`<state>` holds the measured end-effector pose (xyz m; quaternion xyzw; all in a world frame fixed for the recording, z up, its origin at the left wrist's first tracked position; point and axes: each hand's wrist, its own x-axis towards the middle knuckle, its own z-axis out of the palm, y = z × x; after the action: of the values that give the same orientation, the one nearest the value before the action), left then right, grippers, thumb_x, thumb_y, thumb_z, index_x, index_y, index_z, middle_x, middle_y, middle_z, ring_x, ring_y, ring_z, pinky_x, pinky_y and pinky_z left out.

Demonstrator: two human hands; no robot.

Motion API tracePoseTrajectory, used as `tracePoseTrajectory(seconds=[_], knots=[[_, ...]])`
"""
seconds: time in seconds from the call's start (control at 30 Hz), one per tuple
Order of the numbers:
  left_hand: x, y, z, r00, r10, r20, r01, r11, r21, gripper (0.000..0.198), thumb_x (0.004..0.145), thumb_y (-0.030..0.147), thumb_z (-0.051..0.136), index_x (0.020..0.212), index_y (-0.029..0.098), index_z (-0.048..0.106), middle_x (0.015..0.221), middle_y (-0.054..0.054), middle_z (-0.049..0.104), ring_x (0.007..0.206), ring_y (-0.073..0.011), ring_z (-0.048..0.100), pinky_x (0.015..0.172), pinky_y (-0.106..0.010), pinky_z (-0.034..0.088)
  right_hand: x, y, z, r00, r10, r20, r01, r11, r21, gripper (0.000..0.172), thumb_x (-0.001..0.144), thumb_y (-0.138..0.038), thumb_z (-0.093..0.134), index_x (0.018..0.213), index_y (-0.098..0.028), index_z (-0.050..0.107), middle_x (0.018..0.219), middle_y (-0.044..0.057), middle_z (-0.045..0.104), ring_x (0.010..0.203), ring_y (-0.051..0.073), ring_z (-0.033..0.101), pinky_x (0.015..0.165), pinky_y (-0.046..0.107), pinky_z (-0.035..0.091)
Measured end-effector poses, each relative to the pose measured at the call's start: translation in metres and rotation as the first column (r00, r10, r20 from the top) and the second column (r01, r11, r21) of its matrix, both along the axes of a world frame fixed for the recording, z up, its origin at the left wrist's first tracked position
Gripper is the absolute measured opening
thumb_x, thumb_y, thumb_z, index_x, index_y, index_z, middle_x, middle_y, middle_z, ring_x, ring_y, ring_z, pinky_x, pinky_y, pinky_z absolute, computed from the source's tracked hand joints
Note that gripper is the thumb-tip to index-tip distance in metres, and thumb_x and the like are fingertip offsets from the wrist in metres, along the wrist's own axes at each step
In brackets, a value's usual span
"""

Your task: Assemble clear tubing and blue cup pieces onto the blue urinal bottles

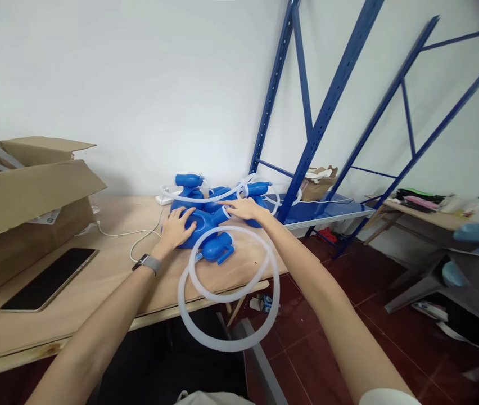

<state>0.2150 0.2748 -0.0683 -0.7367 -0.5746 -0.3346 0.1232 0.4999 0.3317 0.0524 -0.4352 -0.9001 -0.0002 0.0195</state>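
Observation:
Several blue plastic bulb-shaped pump parts [206, 216] lie heaped on the wooden table [108, 281], joined by translucent white tubes. My left hand [177, 226], a watch on its wrist, rests palm-down with fingers spread on one blue part. My right hand [245, 209] reaches over the heap, its fingers curled on a thin tube beside another blue part. A thick white corrugated hose [226, 292] loops from a blue part near the table edge and hangs over the edge.
An open cardboard box [20, 208] stands at the left, with a dark tablet [49, 279] in front of it and a white cable [125, 233] nearby. A blue metal shelf frame [307, 152] leans at the right, with a cluttered desk [425, 211] beyond it.

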Motion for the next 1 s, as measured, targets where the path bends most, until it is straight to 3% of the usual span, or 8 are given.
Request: tracePoseTrajectory(seconds=[0.1,0.2,0.27,0.4,0.6,0.87,1.0], knots=[[-0.01,0.002,0.007,0.999,0.002,-0.046,-0.004,0.999,-0.034,0.057,0.1,0.053,0.047,0.144,0.022,0.064,0.127,-0.017,0.066,0.124,-0.0361,0.058,0.111,-0.052,0.041,-0.009,-0.004,-0.008,0.992,0.102,-0.078,-0.103,0.995,-0.006,0.055,0.112,-0.051,0.032,0.165,-0.041,0.036,0.154,0.002,0.062,0.139,0.031,0.06,0.109,0.041,0.046],[-0.019,0.001,0.013,0.997,0.021,-0.081,-0.026,0.998,-0.065,0.058,0.1,0.058,0.047,0.142,0.023,0.066,0.124,-0.016,0.067,0.124,-0.0361,0.059,0.11,-0.051,0.041,-0.021,-0.009,-0.017,0.994,0.073,-0.078,-0.067,0.995,0.077,0.083,0.102,-0.068,0.05,0.17,-0.027,0.025,0.139,0.011,0.072,0.125,0.034,0.068,0.1,0.038,0.048],[-0.022,-0.002,0.014,0.996,0.052,-0.068,-0.058,0.995,-0.08,0.057,0.102,0.059,0.044,0.142,0.025,0.067,0.127,-0.016,0.066,0.126,-0.0364,0.058,0.11,-0.052,0.041,-0.03,-0.01,-0.022,0.999,0.031,-0.044,-0.025,0.992,0.122,0.097,0.095,-0.073,0.061,0.168,-0.017,0.031,0.135,0.018,0.072,0.122,0.038,0.069,0.098,0.039,0.049],[-0.021,-0.007,0.013,0.993,0.113,-0.022,-0.114,0.987,-0.113,0.057,0.103,0.06,0.04,0.141,0.027,0.067,0.129,-0.016,0.065,0.128,-0.0386,0.056,0.109,-0.055,0.039,-0.039,-0.012,-0.03,0.999,0.029,-0.04,-0.024,0.992,0.123,0.087,0.097,-0.072,0.056,0.161,-0.015,0.044,0.147,0.023,0.064,0.13,0.043,0.064,0.101,0.045,0.049],[-0.018,-0.006,0.01,0.991,0.132,0.031,-0.126,0.982,-0.139,0.058,0.102,0.062,0.04,0.141,0.028,0.067,0.128,-0.017,0.065,0.13,-0.041,0.052,0.11,-0.058,0.037,-0.045,-0.029,-0.036,0.998,-0.055,-0.034,0.059,0.989,0.138,0.08,0.106,-0.062,0.045,0.164,-0.008,0.033,0.147,0.029,0.06,0.13,0.047,0.063,0.104,0.052,0.048],[-0.01,-0.016,0.012,0.974,0.225,-0.003,-0.224,0.968,-0.115,0.061,0.102,0.063,0.037,0.14,0.026,0.067,0.129,-0.02,0.065,0.126,-0.0423,0.053,0.106,-0.06,0.038,-0.057,-0.033,-0.045,0.988,-0.115,-0.106,0.129,0.982,0.136,0.076,0.108,-0.057,0.039,0.168,-0.01,0.027,0.15,0.028,0.058,0.127,0.045,0.065,0.105,0.052,0.049],[-0.006,-0.025,0.014,0.968,0.248,-0.02,-0.249,0.963,-0.104,0.061,0.102,0.062,0.038,0.141,0.023,0.065,0.131,-0.022,0.065,0.128,-0.0429,0.054,0.105,-0.06,0.04,-0.053,-0.025,-0.045,0.985,-0.098,-0.14,0.113,0.988,0.102,0.075,0.106,-0.062,0.042,0.165,-0.016,0.034,0.155,0.025,0.054,0.133,0.044,0.062,0.108,0.052,0.048]])
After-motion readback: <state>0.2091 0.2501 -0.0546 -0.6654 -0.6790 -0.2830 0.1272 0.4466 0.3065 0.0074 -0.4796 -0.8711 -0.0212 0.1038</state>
